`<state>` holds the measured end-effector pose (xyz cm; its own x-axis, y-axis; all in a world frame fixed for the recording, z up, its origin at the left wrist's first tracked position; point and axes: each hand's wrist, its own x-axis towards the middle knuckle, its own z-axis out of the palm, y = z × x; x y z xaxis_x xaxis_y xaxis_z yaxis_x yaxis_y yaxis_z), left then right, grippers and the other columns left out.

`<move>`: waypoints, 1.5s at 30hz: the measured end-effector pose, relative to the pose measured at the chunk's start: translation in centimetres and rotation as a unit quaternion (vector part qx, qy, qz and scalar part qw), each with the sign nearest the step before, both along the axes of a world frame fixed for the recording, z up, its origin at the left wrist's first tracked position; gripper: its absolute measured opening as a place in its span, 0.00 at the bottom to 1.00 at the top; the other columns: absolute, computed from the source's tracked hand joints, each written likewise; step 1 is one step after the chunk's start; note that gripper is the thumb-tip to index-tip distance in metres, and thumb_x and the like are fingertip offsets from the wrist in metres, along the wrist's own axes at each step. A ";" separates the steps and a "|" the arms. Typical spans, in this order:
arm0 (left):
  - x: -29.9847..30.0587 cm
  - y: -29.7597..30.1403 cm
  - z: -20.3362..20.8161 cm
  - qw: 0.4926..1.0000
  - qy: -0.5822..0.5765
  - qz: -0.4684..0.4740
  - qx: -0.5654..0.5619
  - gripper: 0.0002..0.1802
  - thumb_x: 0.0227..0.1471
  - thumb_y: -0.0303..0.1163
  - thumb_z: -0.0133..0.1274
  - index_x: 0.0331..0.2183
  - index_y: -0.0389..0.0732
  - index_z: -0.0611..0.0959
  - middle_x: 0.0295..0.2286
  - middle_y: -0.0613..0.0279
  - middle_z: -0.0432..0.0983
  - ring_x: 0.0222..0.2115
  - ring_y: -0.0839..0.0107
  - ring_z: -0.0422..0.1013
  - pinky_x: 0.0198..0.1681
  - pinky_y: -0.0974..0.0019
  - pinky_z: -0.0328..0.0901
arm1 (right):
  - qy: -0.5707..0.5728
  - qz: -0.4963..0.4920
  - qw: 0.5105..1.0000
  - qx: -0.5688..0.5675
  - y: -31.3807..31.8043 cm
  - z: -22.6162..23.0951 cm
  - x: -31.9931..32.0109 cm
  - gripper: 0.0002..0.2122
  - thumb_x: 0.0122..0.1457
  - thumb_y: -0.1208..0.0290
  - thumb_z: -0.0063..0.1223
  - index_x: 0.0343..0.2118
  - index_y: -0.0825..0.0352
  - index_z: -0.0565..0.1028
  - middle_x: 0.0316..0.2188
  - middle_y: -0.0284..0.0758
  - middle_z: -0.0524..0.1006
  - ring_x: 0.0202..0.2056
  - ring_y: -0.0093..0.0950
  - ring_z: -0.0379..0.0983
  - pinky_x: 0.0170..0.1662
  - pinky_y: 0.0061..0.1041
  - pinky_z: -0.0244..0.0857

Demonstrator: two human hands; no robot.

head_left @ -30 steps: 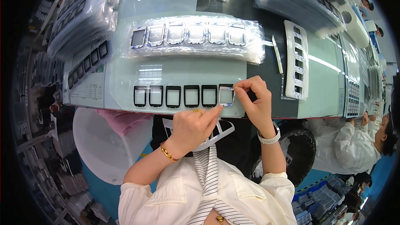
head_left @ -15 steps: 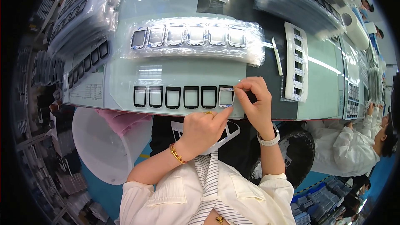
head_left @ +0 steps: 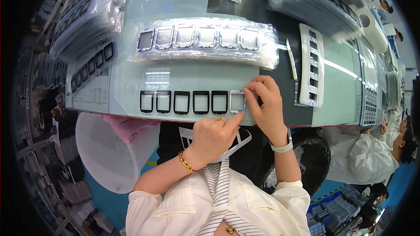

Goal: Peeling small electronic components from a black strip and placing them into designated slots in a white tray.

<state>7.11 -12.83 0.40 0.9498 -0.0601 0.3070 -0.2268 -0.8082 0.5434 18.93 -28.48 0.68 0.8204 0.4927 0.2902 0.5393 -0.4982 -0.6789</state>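
Observation:
Along the near edge of the glass-topped table runs a row of black rectangular frames (head_left: pixel 201 102) with rounded corners. At its right end is a frame covered by a thin white-and-blue frame-shaped liner (head_left: pixel 238 101). My right hand (head_left: pixel 267 107) has thumb and forefinger pinched at that liner's upper right corner. The stretched forefinger of my left hand (head_left: pixel 214 137) presses on the lower right edge of the same piece. Its other fingers curl underneath, partly hidden. Below my left hand shows a white strip with cut-out windows (head_left: pixel 240 143); whether that hand touches it, I cannot tell.
A plastic-wrapped stack of frames (head_left: pixel 205 54) lies behind the row. To the right are a white-handled knife (head_left: pixel 291 59) and a white strip of frames (head_left: pixel 318 67). Bagged stacks (head_left: pixel 87 22) stand far left. A white bin (head_left: pixel 111 157) is below the table's left edge.
The white-and-blue liner now covers the end frame's top edge, where black showed before. My right hand has shifted slightly up and left. My left hand has barely moved.

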 end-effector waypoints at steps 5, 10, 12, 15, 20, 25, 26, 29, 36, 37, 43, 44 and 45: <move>0.0 0.0 0.2 1.000 0.001 0.002 0.000 0.18 0.50 0.29 0.63 0.45 0.47 0.88 0.16 0.67 0.75 0.15 0.68 0.73 0.20 0.64 0.66 | -0.089 0.024 0.995 -0.048 -0.3 0.7 0.0 0.10 0.56 0.84 0.60 0.41 0.68 0.82 0.41 0.37 0.75 0.33 0.31 0.71 0.36 0.28 0.68; 0.1 -0.2 0.2 1.000 -0.007 0.013 -0.017 0.15 0.53 0.28 0.62 0.44 0.48 0.89 0.15 0.67 0.74 0.13 0.66 0.70 0.18 0.63 0.63 | -0.075 0.051 0.995 -0.033 -1.9 0.4 -0.3 0.16 0.52 0.87 0.59 0.45 0.67 0.83 0.40 0.37 0.75 0.35 0.33 0.71 0.38 0.29 0.68; 0.1 -0.1 0.3 1.000 -0.008 0.012 -0.018 0.15 0.53 0.28 0.62 0.44 0.49 0.89 0.16 0.67 0.75 0.13 0.66 0.70 0.18 0.63 0.63 | -0.087 0.065 0.993 -0.046 -2.2 0.5 -0.5 0.18 0.48 0.88 0.57 0.43 0.66 0.83 0.39 0.37 0.75 0.36 0.34 0.70 0.39 0.30 0.69; -0.1 0.0 0.1 1.000 -0.007 0.012 -0.016 0.15 0.53 0.28 0.62 0.44 0.49 0.89 0.16 0.66 0.75 0.14 0.66 0.71 0.18 0.63 0.63 | -0.078 0.096 0.991 -0.044 -2.7 1.0 -1.3 0.18 0.46 0.88 0.57 0.41 0.66 0.84 0.39 0.37 0.76 0.37 0.34 0.70 0.40 0.30 0.69; -0.5 0.4 0.0 0.999 -0.016 0.003 -0.045 0.16 0.53 0.30 0.65 0.46 0.47 0.88 0.16 0.66 0.75 0.14 0.65 0.70 0.19 0.64 0.63 | -0.040 0.129 0.990 -0.028 -3.4 2.5 -3.2 0.17 0.46 0.86 0.57 0.40 0.66 0.84 0.38 0.37 0.76 0.37 0.37 0.70 0.41 0.33 0.69; -1.6 2.0 1.7 0.946 0.070 -0.037 -0.314 0.24 0.49 0.28 0.71 0.50 0.42 0.86 0.19 0.64 0.78 0.17 0.74 0.71 0.23 0.70 0.65 | 0.109 0.152 0.982 0.013 -3.4 3.8 -5.1 0.12 0.53 0.84 0.58 0.41 0.67 0.80 0.33 0.36 0.77 0.35 0.35 0.73 0.40 0.31 0.67; -1.8 2.4 1.8 0.946 0.070 -0.037 -0.313 0.24 0.49 0.28 0.71 0.50 0.42 0.86 0.19 0.64 0.78 0.17 0.74 0.71 0.23 0.70 0.65 | 0.170 0.173 0.970 -0.004 -3.6 3.9 -5.2 0.12 0.55 0.81 0.60 0.42 0.65 0.80 0.32 0.36 0.77 0.34 0.35 0.73 0.39 0.32 0.65; -2.0 3.6 1.8 0.936 0.078 -0.049 -0.340 0.25 0.47 0.28 0.72 0.49 0.40 0.86 0.22 0.62 0.80 0.20 0.77 0.73 0.25 0.72 0.67 | 0.211 0.149 0.966 0.011 -3.6 4.2 -5.1 0.06 0.56 0.81 0.60 0.37 0.66 0.81 0.29 0.35 0.78 0.30 0.33 0.73 0.35 0.29 0.65; -2.4 5.1 2.2 0.975 0.050 -0.027 -0.215 0.05 0.51 0.26 0.68 0.33 0.38 0.89 0.21 0.61 0.79 0.19 0.69 0.74 0.24 0.67 0.65 | 0.132 0.166 0.977 0.017 -1.6 5.0 -4.5 0.06 0.57 0.82 0.62 0.36 0.67 0.83 0.37 0.34 0.81 0.39 0.33 0.75 0.42 0.29 0.69; -2.4 5.1 2.1 0.975 0.044 -0.024 -0.219 0.05 0.51 0.26 0.68 0.33 0.38 0.89 0.21 0.61 0.78 0.19 0.68 0.73 0.24 0.66 0.65 | 0.132 0.172 0.976 0.026 -1.1 4.9 -4.5 0.06 0.56 0.82 0.63 0.36 0.67 0.82 0.38 0.34 0.81 0.39 0.33 0.75 0.42 0.29 0.70; -2.6 5.7 2.0 0.985 0.056 0.016 -0.162 0.05 0.56 0.29 0.63 0.30 0.39 0.88 0.21 0.59 0.79 0.20 0.61 0.74 0.23 0.61 0.65 | 0.092 0.199 0.976 0.014 0.5 5.7 -4.6 0.07 0.54 0.84 0.64 0.34 0.67 0.80 0.37 0.35 0.79 0.38 0.33 0.76 0.41 0.29 0.70; -2.7 6.0 1.7 0.985 0.055 0.020 -0.163 0.05 0.56 0.29 0.63 0.30 0.39 0.88 0.21 0.59 0.79 0.20 0.61 0.74 0.23 0.61 0.65 | 0.118 0.205 0.970 0.051 0.6 6.7 -4.6 0.06 0.54 0.84 0.64 0.34 0.68 0.79 0.35 0.35 0.79 0.37 0.32 0.76 0.41 0.28 0.70; -2.8 6.3 1.4 0.988 0.057 0.043 -0.137 0.06 0.57 0.30 0.63 0.29 0.39 0.87 0.22 0.59 0.79 0.20 0.60 0.74 0.23 0.60 0.65 | 0.144 0.210 0.963 0.088 0.8 7.2 -4.6 0.06 0.54 0.85 0.63 0.34 0.69 0.79 0.33 0.35 0.79 0.35 0.31 0.76 0.40 0.27 0.69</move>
<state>4.35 -6.52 1.79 0.9771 0.0933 0.1911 -0.0880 -0.6406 0.7628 14.37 -27.71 7.86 0.6176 0.7633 0.1896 0.4454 -0.1407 -0.8842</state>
